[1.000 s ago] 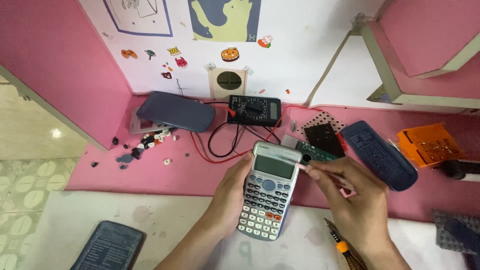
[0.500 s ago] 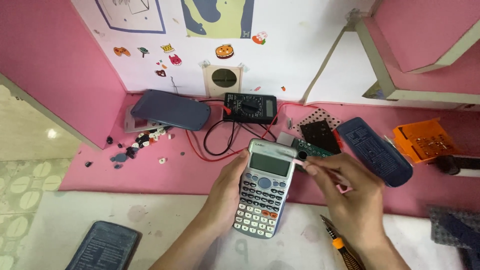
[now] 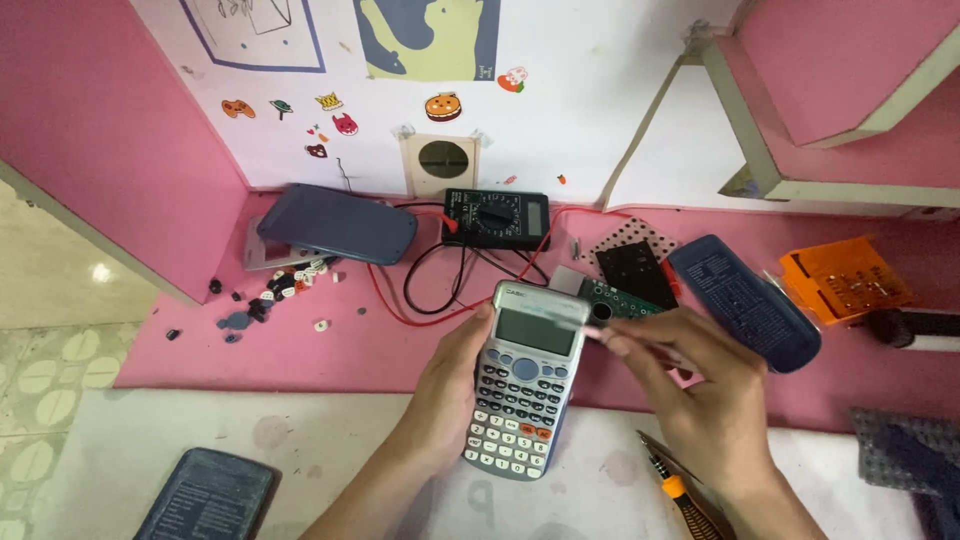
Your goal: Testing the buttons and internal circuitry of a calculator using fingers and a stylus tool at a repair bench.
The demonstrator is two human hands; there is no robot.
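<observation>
I'm cradling the scientific calculator [image 3: 523,385] in my curled left hand [image 3: 448,395] above the desk's edge [image 3: 330,352], while my right hand [image 3: 712,400] is pinching something thin, blurred, at its top edge.

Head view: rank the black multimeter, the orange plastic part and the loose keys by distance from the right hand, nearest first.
1. Black multimeter, up and left of the right hand, at the wall.
2. Orange plastic part, far right; close to the multimeter's distance, so this order is loose.
3. Loose keys, far left, clearly farthest.
</observation>
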